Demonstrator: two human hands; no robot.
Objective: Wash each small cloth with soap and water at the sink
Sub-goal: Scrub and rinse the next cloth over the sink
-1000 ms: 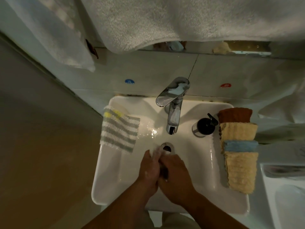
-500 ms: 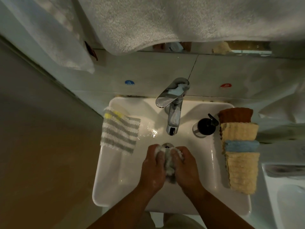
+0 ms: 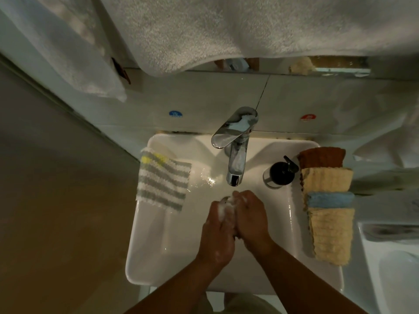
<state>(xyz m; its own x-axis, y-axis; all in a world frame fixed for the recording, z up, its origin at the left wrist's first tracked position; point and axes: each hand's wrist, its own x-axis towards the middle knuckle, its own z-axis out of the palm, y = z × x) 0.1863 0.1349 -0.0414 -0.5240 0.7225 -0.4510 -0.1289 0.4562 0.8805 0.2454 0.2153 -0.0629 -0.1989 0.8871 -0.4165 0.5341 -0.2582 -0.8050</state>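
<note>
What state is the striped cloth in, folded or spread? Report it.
Spread. The striped cloth lies flat, draped over the sink's left rim, all stripes showing.

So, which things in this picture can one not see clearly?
The soapy cloth: head view, almost all covered by left hand and right hand; colour unclear.
The drain: hidden under both hands.
Water from tap: too dim to tell.
The mirror: mostly covered by hanging towel.
</note>
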